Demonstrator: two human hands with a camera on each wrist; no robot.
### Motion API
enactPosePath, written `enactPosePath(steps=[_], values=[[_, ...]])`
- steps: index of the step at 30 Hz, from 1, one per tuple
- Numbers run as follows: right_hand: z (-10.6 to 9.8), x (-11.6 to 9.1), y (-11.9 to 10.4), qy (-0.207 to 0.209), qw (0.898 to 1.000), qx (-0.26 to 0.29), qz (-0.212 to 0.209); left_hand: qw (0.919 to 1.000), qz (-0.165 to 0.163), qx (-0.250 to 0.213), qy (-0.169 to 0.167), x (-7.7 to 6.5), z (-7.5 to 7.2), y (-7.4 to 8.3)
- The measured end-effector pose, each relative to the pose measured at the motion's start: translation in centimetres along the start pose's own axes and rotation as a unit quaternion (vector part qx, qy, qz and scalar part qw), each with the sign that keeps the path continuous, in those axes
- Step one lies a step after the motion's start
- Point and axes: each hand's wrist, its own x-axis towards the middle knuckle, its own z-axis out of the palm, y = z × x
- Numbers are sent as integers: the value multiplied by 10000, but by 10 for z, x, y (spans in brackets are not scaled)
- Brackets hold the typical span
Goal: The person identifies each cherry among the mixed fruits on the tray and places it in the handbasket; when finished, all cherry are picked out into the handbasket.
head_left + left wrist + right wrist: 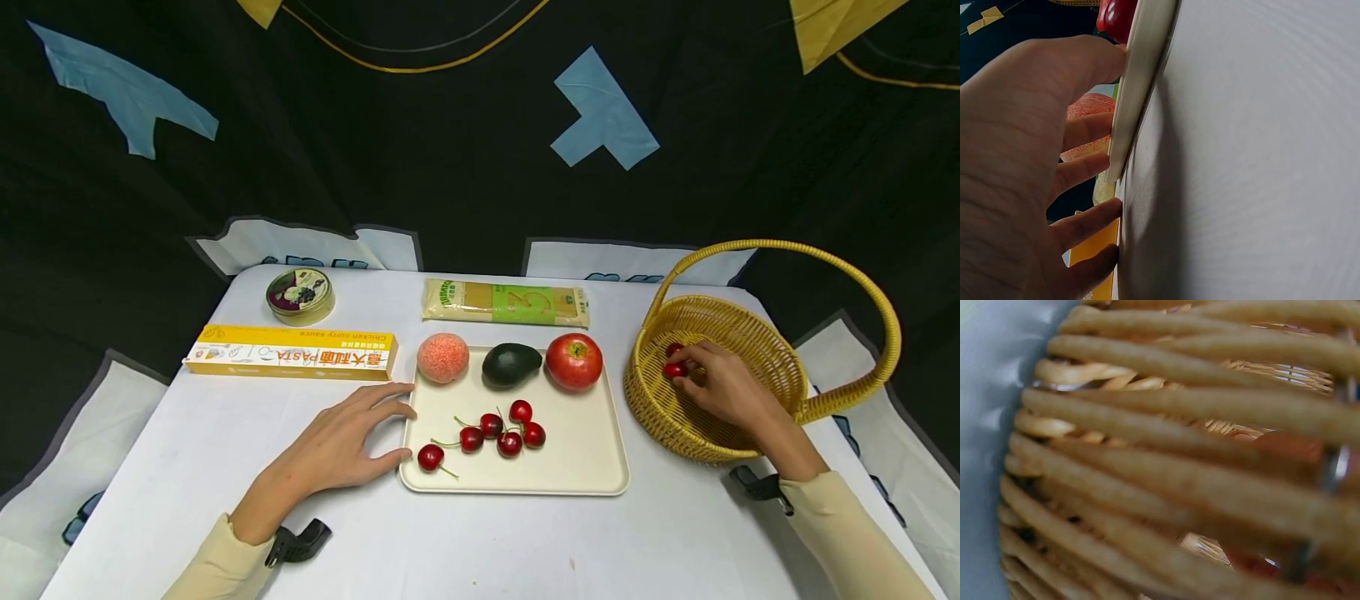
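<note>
My left hand (341, 446) rests at the left edge of a cream tray (577, 462), fingers spread, the thumb and some fingertips touching its rim (1138, 75). On the tray lie several dark red cherries (509, 444), a peach-coloured round fruit (442, 358), an avocado (511, 365) and a red apple (574, 362). My right hand (723, 383) reaches inside a yellow wicker basket (652, 417), thumb and forefinger pinching a cherry (672, 372). Another cherry (674, 350) shows just behind it. In the right wrist view, the basket's weave (1147, 425) hides most of the hand.
A yellow pasta box (292, 352) lies left of the tray, with a round tin (300, 296) behind it. A pack of dry noodles (506, 302) lies behind the fruit. The basket's tall handle (847, 279) arches over its right side.
</note>
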Motion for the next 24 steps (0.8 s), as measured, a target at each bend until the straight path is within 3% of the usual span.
enactPosePath(steps=[14, 18, 24], values=[[-5, -6, -2, 52, 9988, -403, 286, 10000, 17, -1, 2, 1, 1, 0], [-5, -10, -9, 334, 9977, -504, 316, 10000, 20, 9, -1, 1, 2, -1], [-6, -13, -27, 955, 9930, -691, -24, 10000, 23, 36, 34, 0, 1, 0]])
